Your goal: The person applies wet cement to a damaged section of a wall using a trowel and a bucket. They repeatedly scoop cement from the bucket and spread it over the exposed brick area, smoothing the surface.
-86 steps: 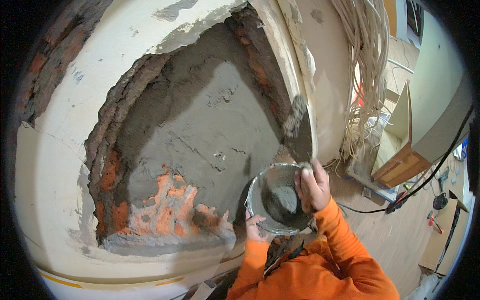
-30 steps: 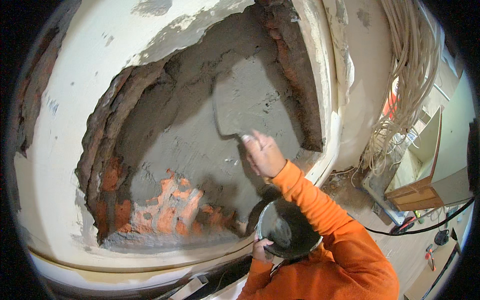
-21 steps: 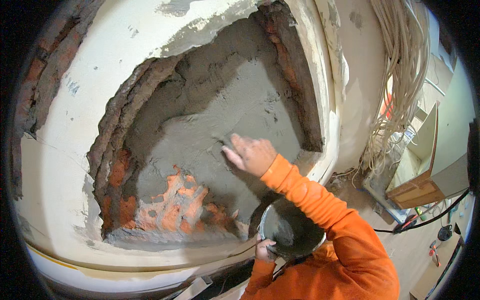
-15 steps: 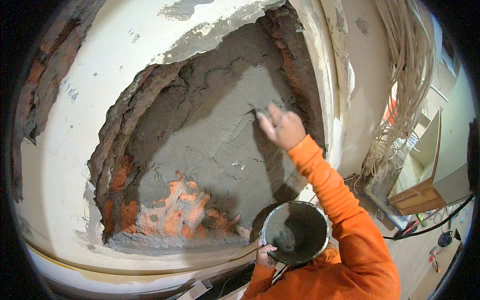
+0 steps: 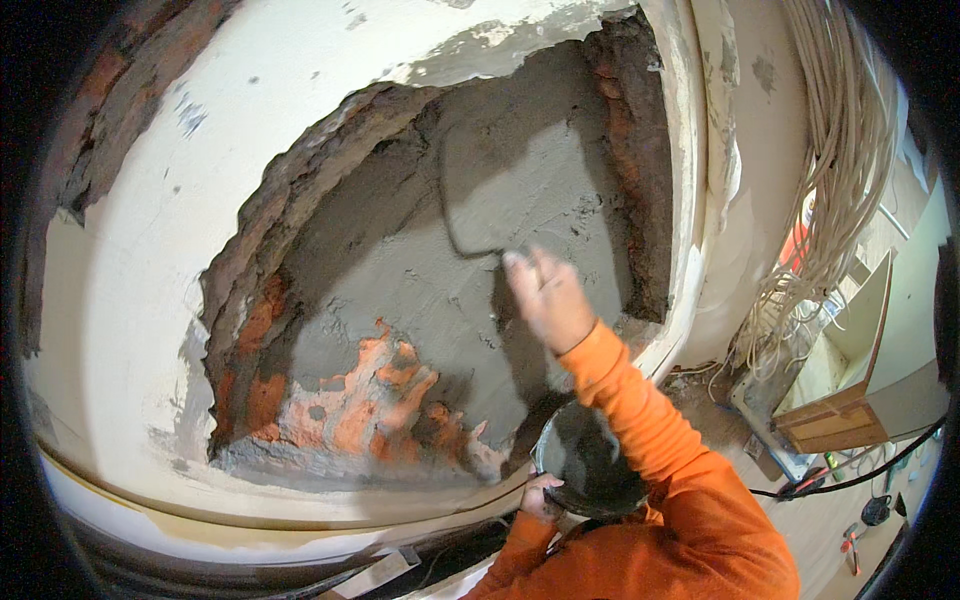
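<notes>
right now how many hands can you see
2, both the person's own. The right hand is raised against the grey mortar patch, gripping a trowel. The left hand holds a dark bowl low by the wall's base. No others show.

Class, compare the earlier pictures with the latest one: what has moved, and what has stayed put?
The right hand lifted the trowel out of the bowl, swept it across the wet grey mortar, and now presses it high in the wall hole. The left hand still holds the bowl low; the orange bricks remain bare.
</notes>
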### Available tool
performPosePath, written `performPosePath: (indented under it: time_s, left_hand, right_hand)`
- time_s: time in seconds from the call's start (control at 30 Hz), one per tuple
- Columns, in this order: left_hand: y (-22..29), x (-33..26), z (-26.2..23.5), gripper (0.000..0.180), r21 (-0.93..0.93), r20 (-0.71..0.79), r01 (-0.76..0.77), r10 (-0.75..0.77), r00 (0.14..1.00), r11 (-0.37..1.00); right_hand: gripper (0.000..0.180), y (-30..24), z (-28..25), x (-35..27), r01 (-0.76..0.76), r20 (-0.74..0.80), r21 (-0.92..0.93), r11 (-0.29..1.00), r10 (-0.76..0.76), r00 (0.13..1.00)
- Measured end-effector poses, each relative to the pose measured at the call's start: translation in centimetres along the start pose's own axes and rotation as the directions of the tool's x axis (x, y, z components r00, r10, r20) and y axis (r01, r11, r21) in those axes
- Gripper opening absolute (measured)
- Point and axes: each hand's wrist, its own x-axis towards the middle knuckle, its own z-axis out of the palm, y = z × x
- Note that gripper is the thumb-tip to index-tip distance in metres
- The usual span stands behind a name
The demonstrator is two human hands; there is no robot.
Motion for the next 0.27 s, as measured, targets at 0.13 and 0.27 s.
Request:
performPosePath:
  time_s: [0.13, 0.27]
  left_hand:
    - [-0.2, 0.0, 0.0, 0.046, 0.015, 0.095, -0.196, 0.194, 0.976, 0.98]
    - [-0.4, 0.3, -0.7, 0.054, 0.128, 0.114, -0.275, 0.261, 0.959, 0.953]
  right_hand:
    - [0.04, -1.5, 2.1, -2.3, 0.203, 0.065, -0.188, 0.961, -0.194, 0.979]
    - [0.045, -3.6, 1.3, -2.6, 0.243, 0.343, -0.336, 0.91, -0.122, 0.931]
